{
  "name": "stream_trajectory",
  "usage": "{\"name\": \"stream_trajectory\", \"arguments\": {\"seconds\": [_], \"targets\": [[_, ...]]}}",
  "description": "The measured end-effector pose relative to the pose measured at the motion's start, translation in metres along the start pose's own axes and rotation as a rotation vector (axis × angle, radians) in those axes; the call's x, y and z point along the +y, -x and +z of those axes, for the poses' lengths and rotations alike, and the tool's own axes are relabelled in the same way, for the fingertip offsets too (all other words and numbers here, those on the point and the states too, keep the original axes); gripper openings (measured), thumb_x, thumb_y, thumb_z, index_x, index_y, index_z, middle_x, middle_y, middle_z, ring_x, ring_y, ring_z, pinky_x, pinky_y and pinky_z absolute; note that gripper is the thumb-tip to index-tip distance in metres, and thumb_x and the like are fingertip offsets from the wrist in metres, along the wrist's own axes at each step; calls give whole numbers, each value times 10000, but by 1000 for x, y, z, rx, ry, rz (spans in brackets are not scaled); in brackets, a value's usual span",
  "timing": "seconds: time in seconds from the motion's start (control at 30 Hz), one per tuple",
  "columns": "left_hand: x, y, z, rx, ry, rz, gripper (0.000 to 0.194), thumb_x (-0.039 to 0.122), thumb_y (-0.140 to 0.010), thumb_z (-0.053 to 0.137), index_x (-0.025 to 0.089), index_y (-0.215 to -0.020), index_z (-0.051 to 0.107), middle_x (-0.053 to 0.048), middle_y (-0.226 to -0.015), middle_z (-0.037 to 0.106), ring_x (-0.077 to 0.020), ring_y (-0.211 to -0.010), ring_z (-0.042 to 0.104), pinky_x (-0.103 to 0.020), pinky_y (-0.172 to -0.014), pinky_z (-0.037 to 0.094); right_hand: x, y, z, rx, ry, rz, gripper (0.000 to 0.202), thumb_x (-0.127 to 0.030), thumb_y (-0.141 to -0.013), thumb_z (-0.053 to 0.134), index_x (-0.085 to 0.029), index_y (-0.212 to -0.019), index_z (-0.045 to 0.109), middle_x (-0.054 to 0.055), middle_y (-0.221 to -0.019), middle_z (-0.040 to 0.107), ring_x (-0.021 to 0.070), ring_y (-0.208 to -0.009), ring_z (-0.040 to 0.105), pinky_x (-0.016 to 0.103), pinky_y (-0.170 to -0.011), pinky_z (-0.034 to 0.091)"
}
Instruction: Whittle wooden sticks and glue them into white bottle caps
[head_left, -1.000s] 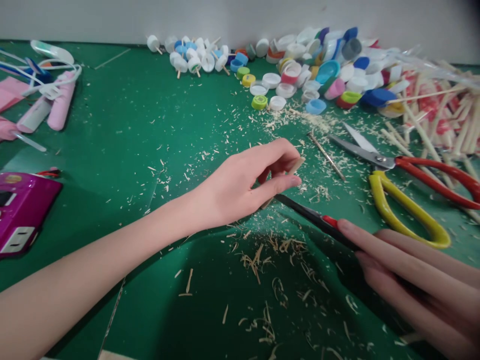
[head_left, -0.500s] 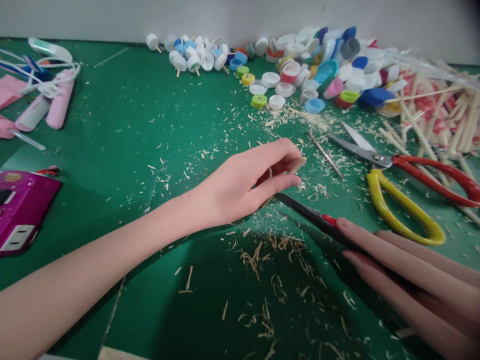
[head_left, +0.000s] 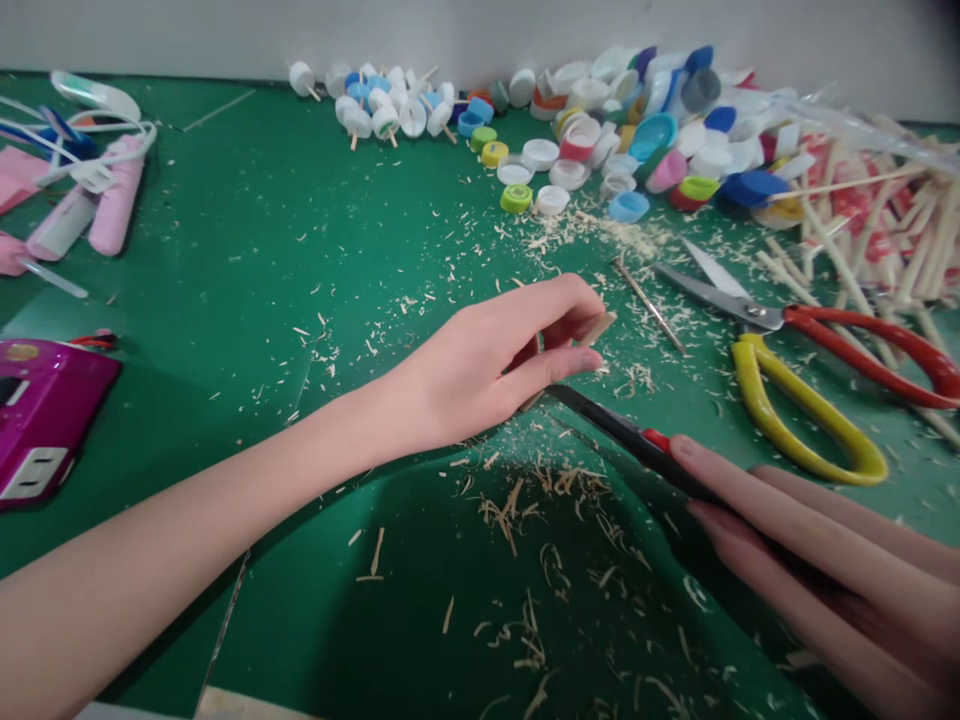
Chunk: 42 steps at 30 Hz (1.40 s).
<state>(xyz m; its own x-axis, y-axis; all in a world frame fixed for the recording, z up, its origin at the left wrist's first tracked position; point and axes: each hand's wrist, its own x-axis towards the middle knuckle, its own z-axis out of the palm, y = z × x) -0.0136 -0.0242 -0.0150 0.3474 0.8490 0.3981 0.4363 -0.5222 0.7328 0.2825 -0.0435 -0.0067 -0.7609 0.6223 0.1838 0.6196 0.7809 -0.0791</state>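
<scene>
My left hand (head_left: 502,365) is closed in a pinch on a short wooden stick (head_left: 602,326), mostly hidden by the fingers with one pale end showing past them. At the lower right my right hand (head_left: 817,560) is wrapped round a knife (head_left: 600,418) with a dark blade and a bit of red by the index finger. The blade's tip reaches under my left thumb; whether it touches the wood is hidden. Curled wood shavings (head_left: 510,515) lie on the green surface below both hands.
Scissors (head_left: 757,318) with red and yellow handles lie open at the right, beside a thin metal rod (head_left: 651,308). Bottle caps (head_left: 566,175) and wooden sticks (head_left: 919,235) are heaped behind. Caps on sticks (head_left: 386,105) stand further left. A purple box (head_left: 64,410) and a pink glue gun (head_left: 120,195) are leftmost.
Both hands and the knife hold nearly the same place. The whole view has shifted very slightly, and the wooden end shows a little more past my left fingers.
</scene>
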Motion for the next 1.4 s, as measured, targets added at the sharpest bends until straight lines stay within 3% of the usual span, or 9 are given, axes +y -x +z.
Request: {"name": "stream_trajectory", "arguments": {"seconds": [0.1, 0.43, 0.9, 1.4], "targets": [[-1, 0, 0, 5, -7, 9, 77, 262, -971, 490, 205, -926, 468, 5, -858, 550, -85, -715, 508, -226, -635, 436, -4, -5, -2, -31, -38, -49, 559, -276, -975, 391, -357, -1519, 289, -44, -1248, 659, 120, -893, 699, 155, -713, 571], [0, -1, 0, 9, -30, -12, 86, 271, -968, 486, 212, -909, 464, -7, -870, 569, -110, -744, 551, -273, -688, 485, -11, -13, -4, -33, -81, 36, 553, -301, -984, 384, -440, -1506, 264, -36, -1002, 690, 120, -717, 693, 183, -506, 533], [-1, -2, -1, 20, 7, 14, 79, 248, -956, 507, 208, -900, 467, 11, -822, 557, -91, -716, 536, -249, -665, 476, -19, -20, -9, -23, -88, 39, 516, -313, -997, 373, -439, -1491, 293, -29, -831, 654, 102, -493, 567, 195, -448, 479], [-2, -1, -2, 32, -31, 0, 110, 264, -960, 495, 211, -884, 437, 18, -796, 529, -80, -648, 520, -227, -589, 466, -26, -27, -9, -89, -196, 49, 484, -334, -991, 384, -424, -1465, 357, -24, -1031, 723, 131, -758, 706, 193, -542, 538]]}}
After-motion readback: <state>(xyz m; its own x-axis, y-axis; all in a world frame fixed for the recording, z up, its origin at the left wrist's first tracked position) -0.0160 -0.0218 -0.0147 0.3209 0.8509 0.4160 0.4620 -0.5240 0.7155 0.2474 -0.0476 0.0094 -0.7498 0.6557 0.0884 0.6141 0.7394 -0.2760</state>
